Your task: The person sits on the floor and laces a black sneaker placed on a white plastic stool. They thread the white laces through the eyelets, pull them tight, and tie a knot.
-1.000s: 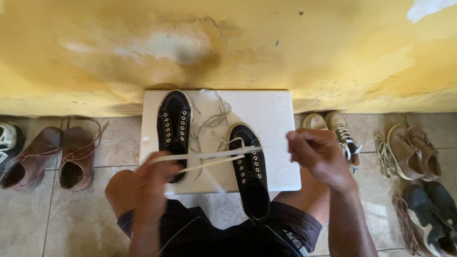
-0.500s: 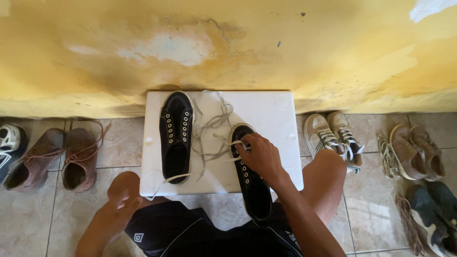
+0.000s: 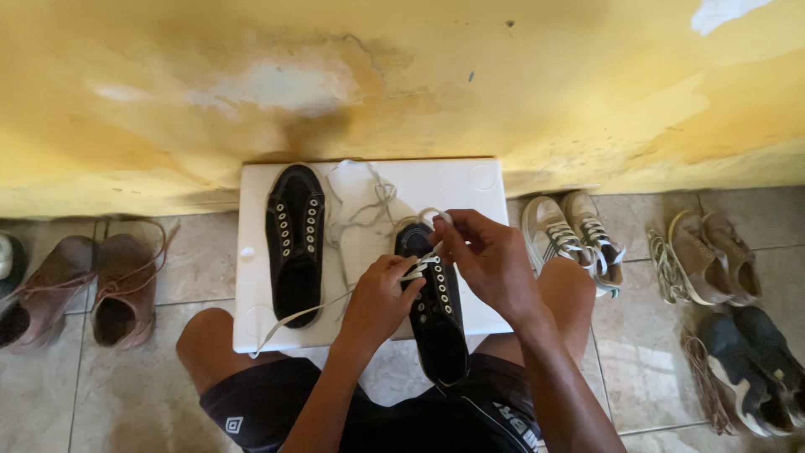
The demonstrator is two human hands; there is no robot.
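Two black sneakers lie on a white board over my knees. The right black sneaker sits under both hands, its heel hanging off the board's near edge. My left hand pinches a white lace by the upper eyelets. My right hand grips the same lace over the shoe's toe end. The lace's loose end trails left and off the board's front edge. The left black sneaker lies unlaced, with another loose pale lace beside it.
The board abuts a stained yellow wall. On the tiled floor stand brown shoes at the left, white sneakers right of the board, tan shoes and dark sneakers farther right.
A second ago both hands were stretching the lace wide apart. Since then my right hand dropped onto the right sneaker, and my left hand came up from my knee to join it.
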